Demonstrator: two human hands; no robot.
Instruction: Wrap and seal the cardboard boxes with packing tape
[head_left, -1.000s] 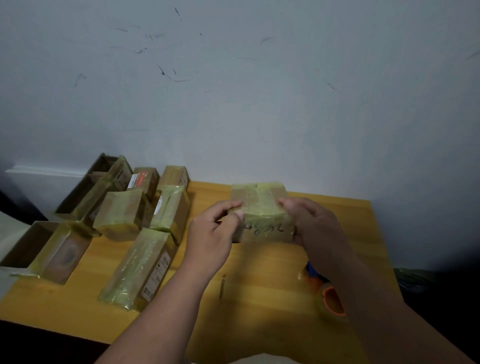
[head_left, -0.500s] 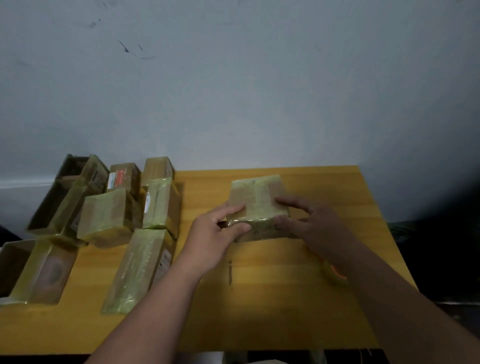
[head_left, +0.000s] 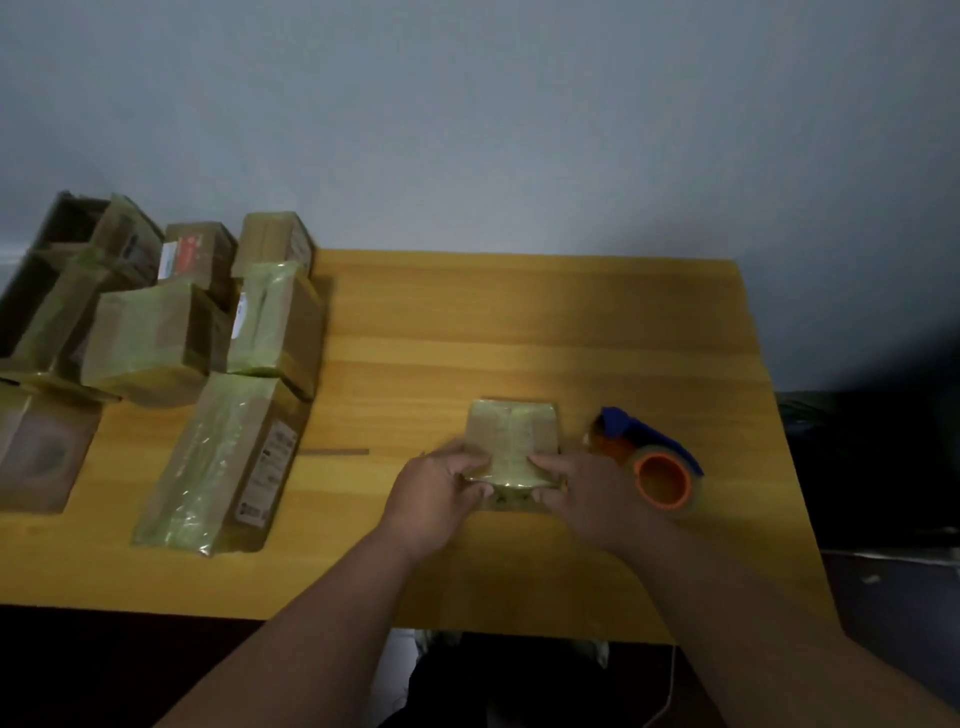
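A small cardboard box, wrapped in shiny yellowish tape, lies flat on the wooden table near its middle. My left hand grips the box's near left corner, thumb on the front side and fingers on top. My right hand holds the near right corner the same way. Just right of the box lies a tape dispenser with a blue handle and an orange-cored roll of clear tape.
Several taped boxes crowd the table's left part, among them a long flat one and an upright one. Open cardboard boxes stand at the far left. A white wall rises behind the table.
The box came down from in front of me onto the table, closer to the near edge. My head tilted down, and the tape dispenser came into full view.
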